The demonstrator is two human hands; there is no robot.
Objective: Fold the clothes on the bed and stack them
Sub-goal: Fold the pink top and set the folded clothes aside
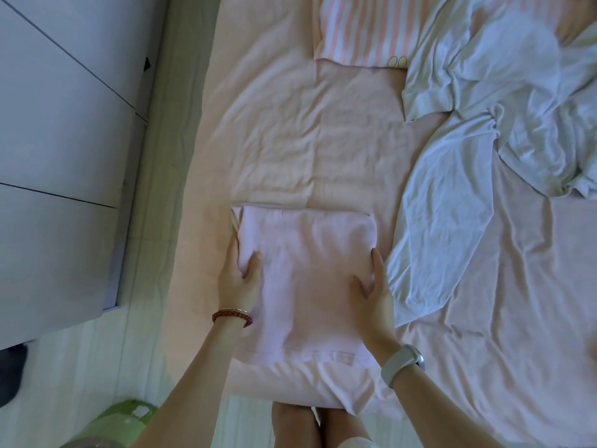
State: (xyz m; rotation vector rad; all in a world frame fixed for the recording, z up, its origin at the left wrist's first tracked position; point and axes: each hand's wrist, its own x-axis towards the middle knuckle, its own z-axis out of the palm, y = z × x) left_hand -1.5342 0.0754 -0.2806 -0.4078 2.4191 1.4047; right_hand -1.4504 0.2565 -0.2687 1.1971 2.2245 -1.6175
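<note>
A folded pale pink garment (303,270) lies at the near edge of the bed, a neat rectangle. My left hand (239,279) holds its left edge, thumb on top and fingers tucked under the fabric. On the right edge sits my right hand (374,286), thumb pressed on top and fingers along the side. A crumpled white garment (504,101) is spread unfolded over the right half of the bed. Near the top of the bed lies a pink-and-white striped piece (358,30).
The pink bedsheet (290,124) is wrinkled between the folded garment and the striped piece. A white cabinet (61,150) stands left of the bed. A green object (122,425) sits on the floor at the lower left. My legs show below the bed's edge.
</note>
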